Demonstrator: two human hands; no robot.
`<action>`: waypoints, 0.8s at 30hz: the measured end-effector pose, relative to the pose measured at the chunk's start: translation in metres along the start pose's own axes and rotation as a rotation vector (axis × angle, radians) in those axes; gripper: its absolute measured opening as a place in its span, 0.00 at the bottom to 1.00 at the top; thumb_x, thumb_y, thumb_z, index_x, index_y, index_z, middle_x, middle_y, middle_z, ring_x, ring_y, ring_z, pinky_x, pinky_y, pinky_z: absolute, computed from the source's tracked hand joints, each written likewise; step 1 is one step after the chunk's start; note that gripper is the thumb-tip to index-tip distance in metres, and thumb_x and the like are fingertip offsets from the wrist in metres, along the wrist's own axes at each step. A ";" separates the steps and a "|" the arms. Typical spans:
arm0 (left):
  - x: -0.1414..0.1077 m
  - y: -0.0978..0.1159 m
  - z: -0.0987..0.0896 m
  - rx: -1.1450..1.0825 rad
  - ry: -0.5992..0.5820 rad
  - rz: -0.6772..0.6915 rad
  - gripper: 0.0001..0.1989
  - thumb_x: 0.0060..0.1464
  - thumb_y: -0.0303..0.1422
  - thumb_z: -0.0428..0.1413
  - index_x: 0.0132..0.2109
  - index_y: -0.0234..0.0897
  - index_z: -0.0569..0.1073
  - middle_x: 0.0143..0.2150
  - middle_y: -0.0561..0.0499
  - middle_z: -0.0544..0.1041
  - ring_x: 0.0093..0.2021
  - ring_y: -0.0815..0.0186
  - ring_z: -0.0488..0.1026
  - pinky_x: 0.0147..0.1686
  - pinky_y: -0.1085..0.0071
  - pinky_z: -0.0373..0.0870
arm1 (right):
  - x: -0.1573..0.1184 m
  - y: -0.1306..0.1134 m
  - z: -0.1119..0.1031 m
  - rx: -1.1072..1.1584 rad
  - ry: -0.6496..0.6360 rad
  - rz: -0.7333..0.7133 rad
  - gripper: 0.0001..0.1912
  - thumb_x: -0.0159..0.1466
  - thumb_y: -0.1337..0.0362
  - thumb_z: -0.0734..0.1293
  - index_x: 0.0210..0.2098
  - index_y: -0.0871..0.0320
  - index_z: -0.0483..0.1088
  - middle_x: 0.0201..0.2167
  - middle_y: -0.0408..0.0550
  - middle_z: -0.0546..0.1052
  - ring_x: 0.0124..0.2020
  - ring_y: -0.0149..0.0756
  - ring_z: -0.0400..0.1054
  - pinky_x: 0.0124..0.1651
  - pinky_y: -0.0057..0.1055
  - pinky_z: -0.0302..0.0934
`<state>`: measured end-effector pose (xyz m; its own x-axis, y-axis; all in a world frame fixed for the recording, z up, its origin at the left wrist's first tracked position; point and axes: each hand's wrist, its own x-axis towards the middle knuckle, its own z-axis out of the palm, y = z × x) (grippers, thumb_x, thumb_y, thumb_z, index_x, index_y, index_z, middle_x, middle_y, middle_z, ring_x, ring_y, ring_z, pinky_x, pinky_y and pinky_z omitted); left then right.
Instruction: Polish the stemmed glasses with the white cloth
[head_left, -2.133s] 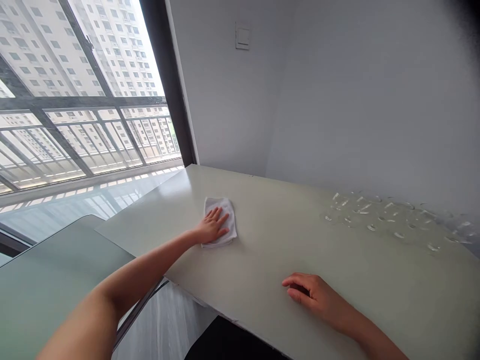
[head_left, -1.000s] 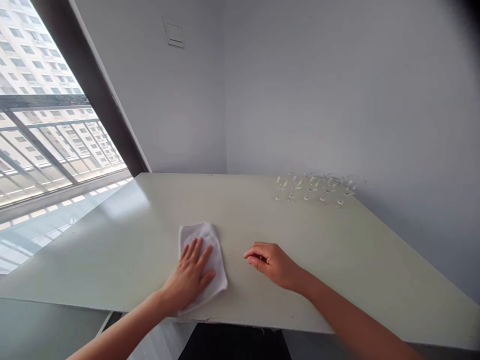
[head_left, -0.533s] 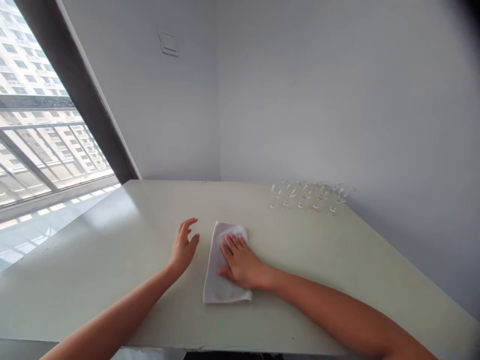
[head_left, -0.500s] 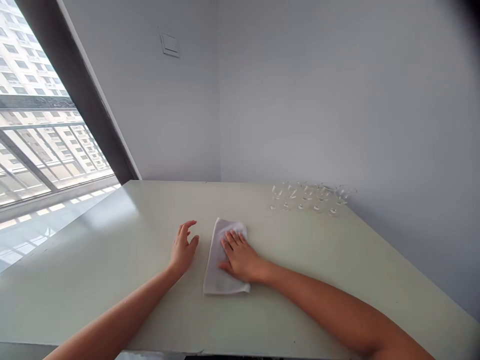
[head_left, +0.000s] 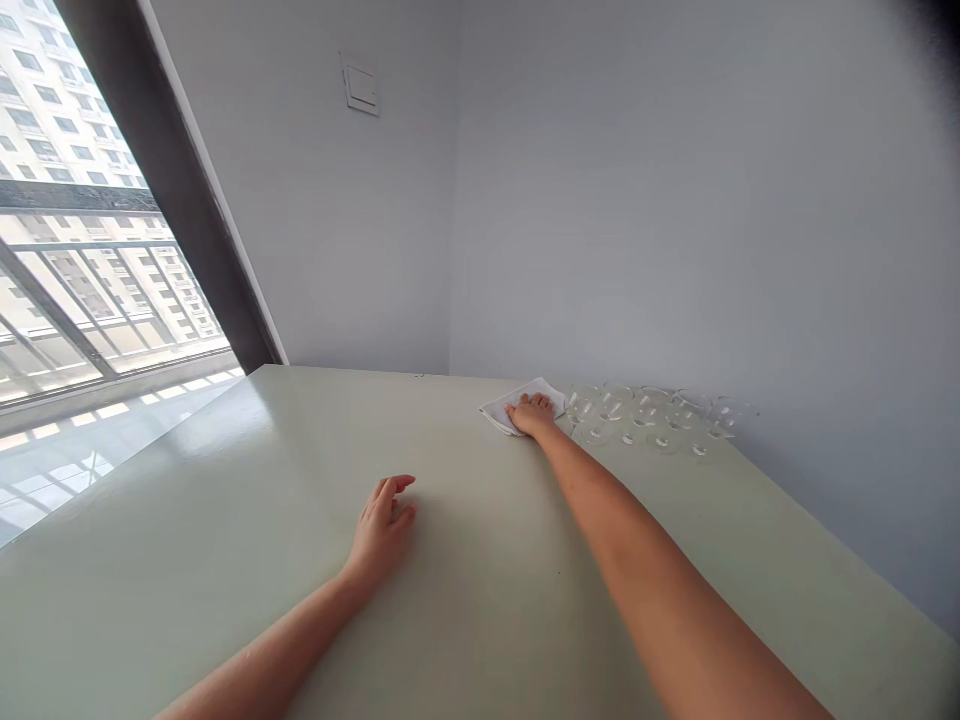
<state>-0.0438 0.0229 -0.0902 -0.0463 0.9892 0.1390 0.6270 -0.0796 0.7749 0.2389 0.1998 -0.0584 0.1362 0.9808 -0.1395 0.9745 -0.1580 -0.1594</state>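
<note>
My right hand [head_left: 532, 414] lies flat on a folded white cloth [head_left: 497, 408], fingers spread and pressing it against the tabletop near the far edge. The cloth's right corner is close to several clear stemmed glasses [head_left: 628, 412]; whether they touch, I cannot tell. Nearer to me, my left hand [head_left: 384, 522] is over the pale table [head_left: 480, 590], with loosely bent fingers, the thumb apart from them and nothing held.
The glasses stand grouped along the back right of the table, by the grey wall [head_left: 675, 200]. A light switch [head_left: 362, 88] is on the left wall. At the far left is a window [head_left: 90, 290] with a railing outside.
My right hand has slid the cloth away from me and to the right, from mid-table to beside the glasses. The left hand stays nearly in place, and the view has shifted slightly.
</note>
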 end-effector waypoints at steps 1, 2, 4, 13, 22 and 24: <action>0.000 0.001 0.000 0.007 -0.005 0.006 0.16 0.49 0.31 0.46 0.46 0.47 0.67 0.47 0.50 0.68 0.45 0.62 0.67 0.43 0.63 0.66 | 0.001 0.000 0.000 0.004 -0.002 -0.013 0.35 0.65 0.51 0.45 0.62 0.73 0.41 0.62 0.72 0.41 0.62 0.59 0.35 0.58 0.53 0.30; 0.000 0.001 0.000 0.011 -0.008 0.013 0.15 0.49 0.31 0.46 0.45 0.46 0.67 0.47 0.50 0.68 0.45 0.63 0.67 0.43 0.63 0.66 | -0.001 -0.001 0.000 0.007 -0.004 -0.040 0.35 0.65 0.51 0.45 0.62 0.71 0.41 0.62 0.71 0.41 0.63 0.58 0.34 0.58 0.54 0.30; 0.000 0.003 -0.001 0.015 -0.024 0.024 0.15 0.49 0.31 0.46 0.45 0.46 0.67 0.47 0.50 0.68 0.47 0.63 0.66 0.44 0.64 0.65 | -0.009 -0.007 0.004 0.014 -0.009 -0.127 0.33 0.65 0.51 0.46 0.63 0.66 0.42 0.63 0.67 0.41 0.63 0.57 0.34 0.58 0.53 0.31; 0.000 0.009 -0.004 0.066 -0.057 -0.010 0.15 0.50 0.36 0.46 0.46 0.44 0.66 0.47 0.50 0.69 0.43 0.63 0.68 0.42 0.65 0.65 | -0.158 0.004 0.040 0.115 0.002 -0.776 0.21 0.57 0.70 0.58 0.51 0.61 0.62 0.62 0.53 0.52 0.64 0.39 0.38 0.62 0.38 0.35; 0.002 0.014 -0.007 0.142 -0.076 0.004 0.15 0.50 0.39 0.47 0.45 0.46 0.67 0.46 0.51 0.69 0.41 0.62 0.69 0.38 0.66 0.65 | -0.215 0.135 0.023 0.128 0.088 -0.457 0.20 0.62 0.52 0.57 0.27 0.61 0.70 0.59 0.54 0.60 0.61 0.44 0.47 0.60 0.38 0.44; 0.002 0.015 -0.007 0.155 -0.080 0.012 0.14 0.50 0.39 0.47 0.44 0.46 0.68 0.46 0.51 0.69 0.42 0.62 0.69 0.37 0.67 0.65 | -0.203 0.183 0.017 0.070 0.161 -0.244 0.19 0.63 0.53 0.56 0.27 0.59 0.69 0.58 0.50 0.61 0.60 0.40 0.51 0.58 0.33 0.47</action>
<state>-0.0400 0.0232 -0.0743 0.0203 0.9954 0.0932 0.7395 -0.0776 0.6686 0.3868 -0.0304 -0.0762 -0.0685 0.9954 0.0667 0.9680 0.0825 -0.2370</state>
